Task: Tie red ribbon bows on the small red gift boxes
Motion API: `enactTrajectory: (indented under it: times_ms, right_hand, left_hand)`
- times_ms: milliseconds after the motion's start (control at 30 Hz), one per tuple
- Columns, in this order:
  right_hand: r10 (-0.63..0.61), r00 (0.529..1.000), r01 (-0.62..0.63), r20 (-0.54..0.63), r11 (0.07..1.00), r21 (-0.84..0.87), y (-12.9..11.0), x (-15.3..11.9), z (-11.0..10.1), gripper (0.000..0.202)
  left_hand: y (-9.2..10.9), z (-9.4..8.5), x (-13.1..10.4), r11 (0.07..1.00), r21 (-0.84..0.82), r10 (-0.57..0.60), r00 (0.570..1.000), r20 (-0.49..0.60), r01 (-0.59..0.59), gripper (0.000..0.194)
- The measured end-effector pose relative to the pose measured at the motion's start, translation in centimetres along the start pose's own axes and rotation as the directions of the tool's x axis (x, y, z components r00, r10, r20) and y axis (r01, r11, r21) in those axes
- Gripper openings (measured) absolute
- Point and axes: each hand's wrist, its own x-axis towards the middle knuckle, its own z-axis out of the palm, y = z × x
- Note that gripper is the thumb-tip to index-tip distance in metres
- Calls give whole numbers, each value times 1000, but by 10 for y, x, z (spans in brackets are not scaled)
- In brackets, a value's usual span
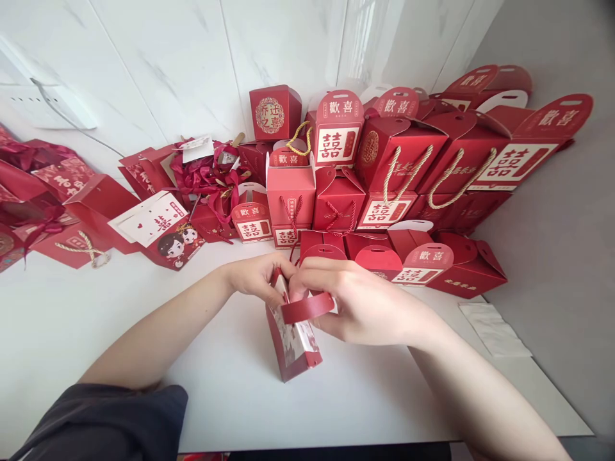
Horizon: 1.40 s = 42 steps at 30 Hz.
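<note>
A small red gift box (294,352) with a pale printed panel is tilted just above or on the white table, its far end between my hands. A wide red strap (307,308) loops out from its side. My left hand (262,276) grips the far end, thumb on the near side and fingers partly hidden behind it. My right hand (353,298) is closed at the same end, fingertips on the box beside the strap, which curves past its thumb. What exactly the right fingertips pinch is hidden.
Stacked red boxes with rope handles (403,153) line the tiled wall. Left of them lies a pile of dark red ribbons (211,169), then a box with cartoon figures (175,243). A white tissue packet (494,328) lies at the right by the grey wall.
</note>
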Motion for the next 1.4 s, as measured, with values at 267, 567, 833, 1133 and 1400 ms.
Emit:
enactTrajectory:
  times_ms: [267, 567, 833, 1133, 1400]
  right_hand:
    - [-35, 999, 37, 31, 996, -82, 4, 3, 0, 16]
    - [-27, 998, 31, 48, 996, -86, 4, -1, -9, 21]
    - [-102, 995, 102, 7, 995, 16, 11, 0, -12, 21]
    - [-123, 992, 122, -14, 991, -57, 9, 0, -3, 21]
    - [-27, 999, 24, -20, 988, -153, -4, -2, 0, 18]
  left_hand:
    - [0, 0, -1, 1000, 13, 23, 1000, -16, -23, 38]
    - [7, 2, 0, 998, 48, 49, 999, -20, -48, 40]
    - [-3, 1, 2, 996, 22, 84, 995, -62, -83, 33]
    - [-4, 3, 5, 992, 53, 122, 987, -101, -117, 39]
    - [-5, 2, 4, 974, 89, 215, 974, -68, -209, 31]
